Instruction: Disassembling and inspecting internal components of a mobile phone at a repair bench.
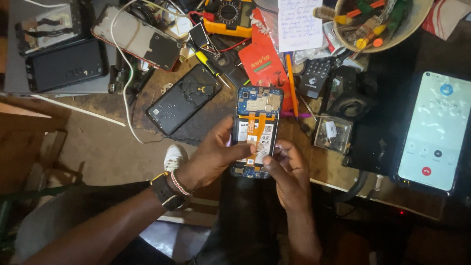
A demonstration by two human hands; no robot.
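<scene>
1. My left hand [213, 157] and right hand [287, 169] pinch the opened phone [257, 125] by its lower edges; my fingers cover its bottom corners.
2. Whatever my right fingertips press is too small to tell.
3. Left of my grip lies a black back cover [181, 100]; a white cable [125, 88] crosses beyond it.
4. Well right, a lit phone [436, 132] is half cut off.
5. Above my grip, a yellow screwdriver [208, 64] lies amid clutter.

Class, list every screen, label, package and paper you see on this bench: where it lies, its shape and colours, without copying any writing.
Lit phone screen: far right, tall rectangle, pale green, red button.
Red package: top centre, flat, yellow print.
White paper: top, handwritten sheet.
White label: on the opened phone held by left hand and right hand.
Meter: top, yellow-black.
</scene>
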